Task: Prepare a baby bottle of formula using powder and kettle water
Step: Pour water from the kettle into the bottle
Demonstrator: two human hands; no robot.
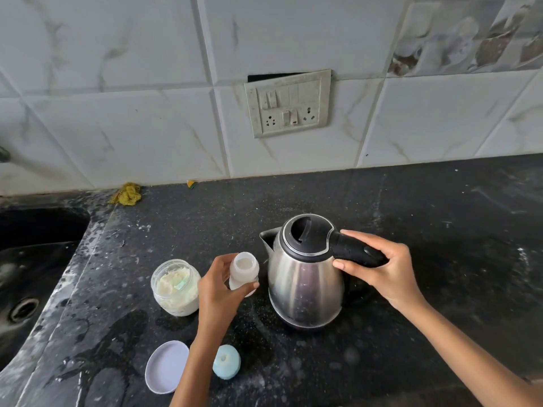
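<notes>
A steel kettle with a black lid stands upright on the dark counter, spout pointing left. My right hand is wrapped around its black handle. Just left of the kettle, my left hand holds a small open baby bottle upright, with white powder inside. An open glass jar of formula powder sits left of that hand, a green scoop resting in it. The blue bottle cap with its teat and the jar's pale lid lie near the counter's front edge.
A black sink drops away at the left. The black granite counter is wet and dusted with powder. A yellow scrubber lies against the tiled wall. A switch and socket plate is on the wall behind the kettle.
</notes>
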